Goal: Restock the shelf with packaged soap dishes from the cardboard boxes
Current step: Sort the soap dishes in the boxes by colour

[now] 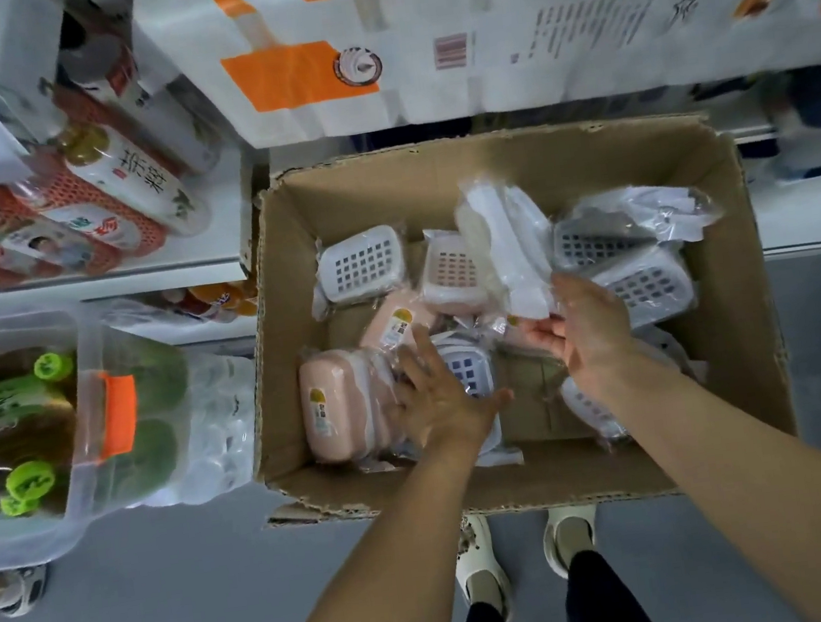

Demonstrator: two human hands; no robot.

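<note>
An open cardboard box point(738, 301) stands on the floor in front of me, holding several bagged soap dishes, white and pink. My right hand point(588, 325) is inside the box and grips the lower end of a white packaged soap dish point(503, 242), which stands tilted upright above the others. My left hand point(439, 395) reaches into the box with fingers spread, resting on a bagged white dish point(469, 365) beside a pink packaged soap dish point(330, 408). More white dishes point(364, 264) lie at the back.
White shelves point(85, 288) with bottled goods run along the left. A clear bin point(75, 419) of green-capped bottles stands at lower left. Large white-and-orange wrapped packs point(365, 42) lie behind the box. My feet point(525, 550) stand on grey floor just before the box.
</note>
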